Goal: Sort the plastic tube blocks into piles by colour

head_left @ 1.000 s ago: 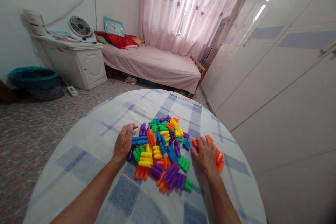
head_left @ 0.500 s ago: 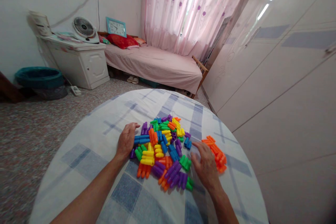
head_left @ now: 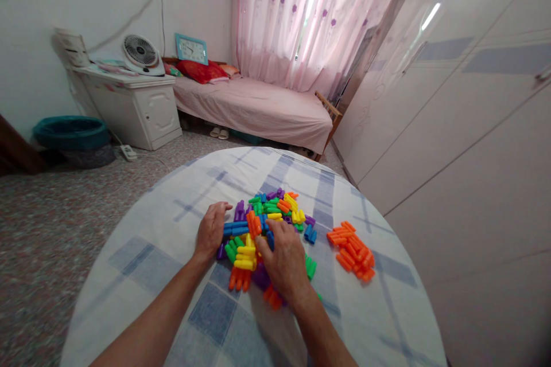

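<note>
A heap of coloured plastic peg blocks (head_left: 267, 223), in purple, green, yellow, blue and orange, lies on a round table under a blue-checked white cloth (head_left: 181, 241). My left hand (head_left: 210, 231) rests flat against the heap's left edge, fingers together, touching blue and purple blocks. My right hand (head_left: 282, 258) lies palm down on top of the heap's middle, fingers curled over the blocks; what is under it is hidden. A separate cluster of orange blocks (head_left: 350, 249) sits to the right, apart from both hands.
Behind the table stand a pink-covered bed (head_left: 258, 106), a white cabinet (head_left: 138, 106) with a fan (head_left: 142, 54) and a clock (head_left: 189, 49), and a teal basin (head_left: 71, 132) on the floor. White wardrobe doors (head_left: 465, 126) run along the right.
My right hand left the orange cluster at the right and moved left onto the middle of the heap. The left hand stayed at the heap's left edge. The camera shifted slightly.
</note>
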A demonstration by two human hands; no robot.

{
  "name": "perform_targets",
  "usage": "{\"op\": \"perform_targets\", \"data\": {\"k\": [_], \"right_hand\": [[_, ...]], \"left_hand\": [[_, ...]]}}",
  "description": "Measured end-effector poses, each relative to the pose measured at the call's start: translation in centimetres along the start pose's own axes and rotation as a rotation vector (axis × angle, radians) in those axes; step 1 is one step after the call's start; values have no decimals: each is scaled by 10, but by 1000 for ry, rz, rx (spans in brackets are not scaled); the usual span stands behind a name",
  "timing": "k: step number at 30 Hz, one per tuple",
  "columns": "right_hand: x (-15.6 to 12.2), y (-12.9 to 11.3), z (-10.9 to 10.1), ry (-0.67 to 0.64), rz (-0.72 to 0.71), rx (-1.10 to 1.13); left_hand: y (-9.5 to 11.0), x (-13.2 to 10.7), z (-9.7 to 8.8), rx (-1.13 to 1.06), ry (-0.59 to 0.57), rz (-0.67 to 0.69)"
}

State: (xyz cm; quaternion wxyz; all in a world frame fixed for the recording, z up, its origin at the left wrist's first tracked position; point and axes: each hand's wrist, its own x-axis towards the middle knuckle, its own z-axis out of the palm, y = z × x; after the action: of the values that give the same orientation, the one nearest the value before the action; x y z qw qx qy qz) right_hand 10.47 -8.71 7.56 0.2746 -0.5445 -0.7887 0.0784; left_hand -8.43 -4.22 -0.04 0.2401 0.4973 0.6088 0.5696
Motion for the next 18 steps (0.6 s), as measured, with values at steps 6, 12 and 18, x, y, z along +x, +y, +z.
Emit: {"op": "perform_targets", "data": {"k": [6, 12, 18], "right_hand": [[18, -13, 29, 17, 68, -101], [16, 2, 23, 139, 216, 246], [-2, 78, -37, 334, 413, 471]], "left_hand": [[-4, 1, -1, 17, -23, 14], [-3, 1, -2, 22, -35, -5], [-2, 1, -2, 28, -24, -2]]}}
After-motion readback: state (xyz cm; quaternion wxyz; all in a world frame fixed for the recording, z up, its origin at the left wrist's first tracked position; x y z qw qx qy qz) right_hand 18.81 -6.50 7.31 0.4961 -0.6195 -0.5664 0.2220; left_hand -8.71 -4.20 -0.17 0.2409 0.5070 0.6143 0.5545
